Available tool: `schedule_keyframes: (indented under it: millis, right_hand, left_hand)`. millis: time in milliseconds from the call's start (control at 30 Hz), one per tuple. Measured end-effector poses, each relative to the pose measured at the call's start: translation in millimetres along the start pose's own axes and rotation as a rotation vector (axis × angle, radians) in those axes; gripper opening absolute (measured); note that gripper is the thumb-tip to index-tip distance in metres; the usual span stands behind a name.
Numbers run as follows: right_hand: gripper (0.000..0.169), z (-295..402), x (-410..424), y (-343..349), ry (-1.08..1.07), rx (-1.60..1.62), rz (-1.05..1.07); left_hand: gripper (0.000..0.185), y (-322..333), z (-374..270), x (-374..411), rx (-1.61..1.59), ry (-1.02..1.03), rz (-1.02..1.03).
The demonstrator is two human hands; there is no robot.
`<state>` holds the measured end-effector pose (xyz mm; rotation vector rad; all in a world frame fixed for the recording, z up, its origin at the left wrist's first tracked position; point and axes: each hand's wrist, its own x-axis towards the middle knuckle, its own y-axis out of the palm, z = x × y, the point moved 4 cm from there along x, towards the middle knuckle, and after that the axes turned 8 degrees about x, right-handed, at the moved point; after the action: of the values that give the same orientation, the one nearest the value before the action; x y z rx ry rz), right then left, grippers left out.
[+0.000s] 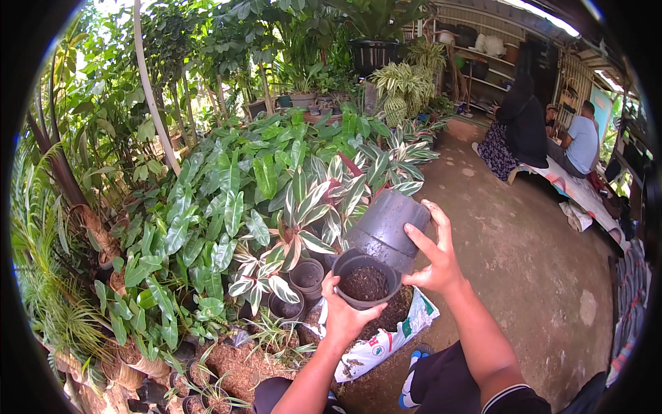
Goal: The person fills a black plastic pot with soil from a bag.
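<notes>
My left hand (345, 315) grips a black plastic plant pot (341, 271) by its side, with its mouth facing up. Dark potting soil (366, 283) lies inside that pot. In my right hand (437, 248) is a second black plastic pot (390, 225), tipped mouth-down over the far rim of the first; its inside is hidden. Below both hands, an open white printed sack (385, 341) holds more dark soil. Two small black pots (306, 274) (286, 306) stand just left of the sack.
Variegated potted plants (310, 207) and broad-leaved green plants (201, 227) crowd the left and middle. Small potted seedlings (207, 383) stand at lower left beside brown loose fibre (243, 359). Several people sit on a low covered bench (574, 191) at right, across the concrete floor (512, 248).
</notes>
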<state>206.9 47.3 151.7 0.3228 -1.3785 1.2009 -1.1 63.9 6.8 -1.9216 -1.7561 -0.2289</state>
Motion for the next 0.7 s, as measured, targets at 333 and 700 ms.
schedule_keyframes:
  millis: [333,700]
  right_hand:
    - [0.080,-24.9,-6.4,-19.2,0.228,-0.095,-0.293]
    - [0.078,-47.0,-17.0,-27.3,0.406,-0.027,-0.331]
  left_hand:
    - [0.119,-24.0,-14.5,4.3,0.230,0.371,-0.214]
    - [0.114,-37.5,-8.0,11.9,-0.119,0.001,-0.375]
